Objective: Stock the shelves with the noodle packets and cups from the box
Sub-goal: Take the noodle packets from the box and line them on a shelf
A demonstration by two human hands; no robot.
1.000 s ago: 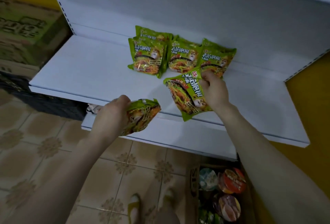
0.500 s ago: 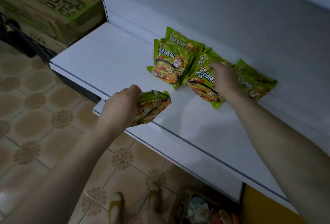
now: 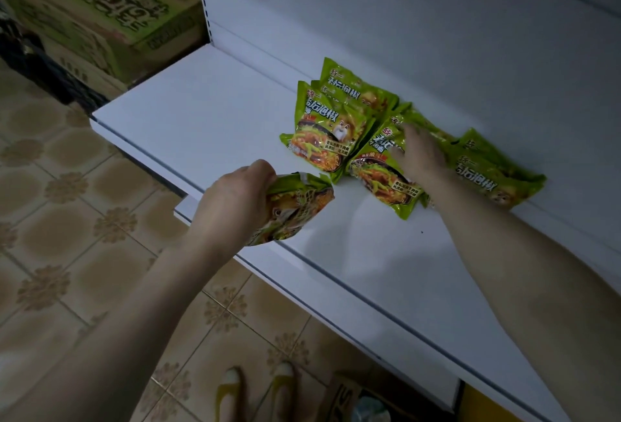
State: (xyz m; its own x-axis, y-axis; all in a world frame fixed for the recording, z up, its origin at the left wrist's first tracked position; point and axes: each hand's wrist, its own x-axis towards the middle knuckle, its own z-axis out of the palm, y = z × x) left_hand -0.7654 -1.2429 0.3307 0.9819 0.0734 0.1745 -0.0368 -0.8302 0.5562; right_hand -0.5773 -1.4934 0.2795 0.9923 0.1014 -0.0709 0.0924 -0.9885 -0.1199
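Note:
Several green noodle packets stand and lean on the white shelf (image 3: 201, 119) against its back panel. My right hand (image 3: 418, 154) lies on the middle packet (image 3: 383, 179), fingers spread over its top as it leans on the shelf. A standing group of packets (image 3: 322, 129) is just left of it, and another packet (image 3: 487, 176) lies to the right. My left hand (image 3: 235, 199) grips a further green noodle packet (image 3: 295, 209), held tilted over the shelf's front edge. The box (image 3: 349, 398) with cups shows only partly at the bottom.
A lower white shelf (image 3: 183, 209) juts out under the main one. Green-printed cartons (image 3: 111, 11) are stacked at the upper left beside the shelf upright. The tiled floor (image 3: 67, 220) and my yellow shoes (image 3: 255, 391) are below.
My right hand has set its packet down against the row and now lies flatter on it. The view has shifted nearer and rightward. My left hand still holds its packet at the shelf edge.

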